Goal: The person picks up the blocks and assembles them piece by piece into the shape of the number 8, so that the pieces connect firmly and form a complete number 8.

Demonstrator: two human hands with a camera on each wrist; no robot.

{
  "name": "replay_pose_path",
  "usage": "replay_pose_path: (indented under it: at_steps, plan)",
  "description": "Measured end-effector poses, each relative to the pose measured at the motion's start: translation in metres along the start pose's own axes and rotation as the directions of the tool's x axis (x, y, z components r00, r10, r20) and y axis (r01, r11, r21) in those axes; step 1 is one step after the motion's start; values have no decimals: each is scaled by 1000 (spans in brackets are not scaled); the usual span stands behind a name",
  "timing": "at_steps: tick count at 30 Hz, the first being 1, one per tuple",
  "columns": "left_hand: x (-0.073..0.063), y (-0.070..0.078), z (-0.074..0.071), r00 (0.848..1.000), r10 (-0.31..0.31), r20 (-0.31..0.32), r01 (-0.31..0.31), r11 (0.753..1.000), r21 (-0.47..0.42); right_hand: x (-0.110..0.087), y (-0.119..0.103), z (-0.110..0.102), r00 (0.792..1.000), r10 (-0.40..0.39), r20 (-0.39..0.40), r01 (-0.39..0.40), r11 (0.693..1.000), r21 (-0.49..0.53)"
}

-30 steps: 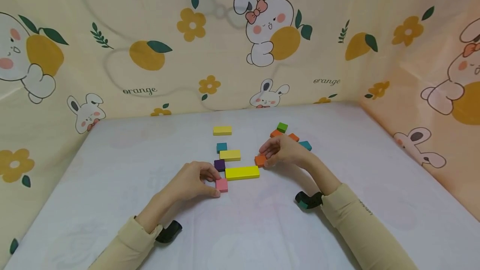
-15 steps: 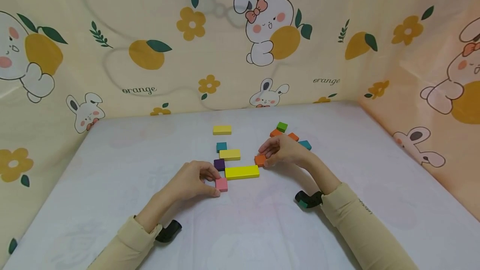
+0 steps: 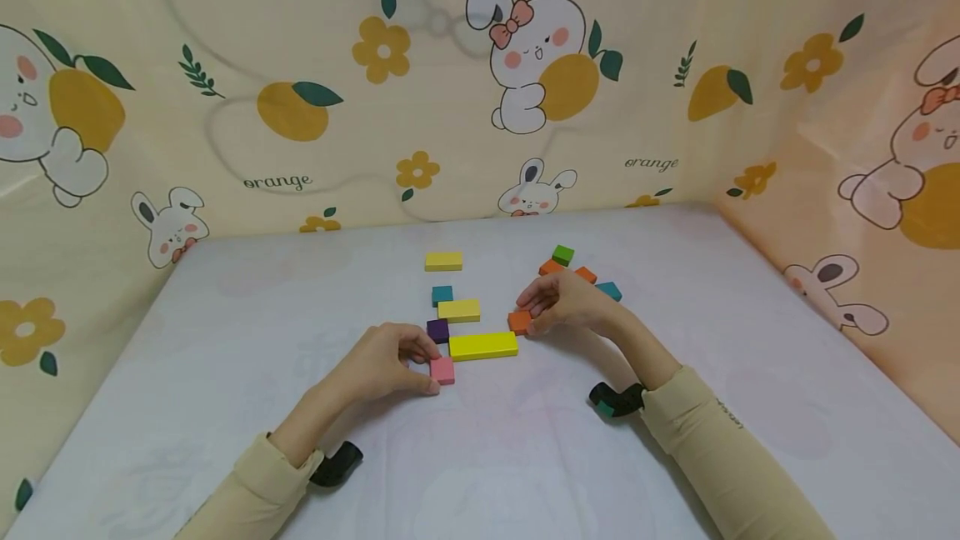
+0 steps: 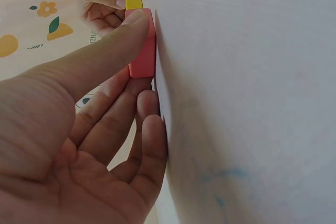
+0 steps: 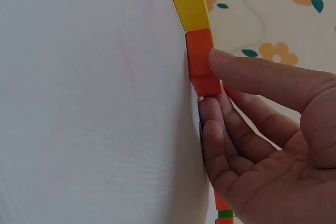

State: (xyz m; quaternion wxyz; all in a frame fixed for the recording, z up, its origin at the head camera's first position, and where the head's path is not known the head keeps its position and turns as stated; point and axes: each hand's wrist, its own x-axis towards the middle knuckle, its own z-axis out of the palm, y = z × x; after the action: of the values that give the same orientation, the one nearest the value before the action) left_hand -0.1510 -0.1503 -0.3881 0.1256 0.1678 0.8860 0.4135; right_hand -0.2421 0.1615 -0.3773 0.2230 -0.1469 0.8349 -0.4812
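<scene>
Long block [image 3: 483, 346]: bright yellow, flat on the table [image 3: 480, 457]; all places below are taken from it. Pink block [image 3: 442, 371]: just beside its near left corner, clamped between thumb and fingers of the left hand [image 3: 378, 365]. Orange block [image 3: 519, 322]: just by its far right corner, pinched between thumb and fingers of the right hand [image 3: 573, 300]. Purple block [image 3: 438, 331]: just beside its far left corner. Pale yellow block [image 3: 458, 311]: just beyond it. Teal block [image 3: 442, 296]: farther beyond, leftward. Second pale yellow block [image 3: 443, 262]: farther again. Beyond and to its right: green block [image 3: 563, 255], two orange blocks [image 3: 552, 268], second teal block [image 3: 610, 291]. Backdrop [image 3: 465, 107]: behind it, rabbit-and-fruit print; script "orange" legible twice, once to its left, once to its right. Right sleeve [image 3: 720, 448]: right of it, dark lettering, too small to read.
</scene>
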Motion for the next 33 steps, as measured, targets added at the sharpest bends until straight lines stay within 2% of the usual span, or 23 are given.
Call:
replay_pose_path:
  at_steps: [8,12,15,19,22,27,33]
  plan:
    - [-2,0,-1,1000,-9,-4,9,1000,-1,2,0,2,1000,-4,3,4,1000,-5]
    - [-3,0,-2,1000,-10,-5,10,1000,-1,0,-4,-5,1000,-29,-12,28,998,-54]
    - [-3,-1,-2,1000,-8,-7,8,1000,-1,-5,-7,-19,993,-65,-96,60,997,-51]
    - [-3,-2,-3,1000,-16,-8,16,1000,1,-10,-5,-47,968,-71,-241,83,996,43]
    - [-3,-1,-3,1000,-14,-4,14,1000,-8,-16,2,-68,954,-63,-292,82,995,53]
    - [-1,1,-1,1000,-8,1,9,1000,-13,-29,23,-96,958,-99,-270,93,995,-36]
    - [-1,-1,0,1000,-3,3,3,1000,-9,-33,47,-113,979,-83,-188,68,994,-85]
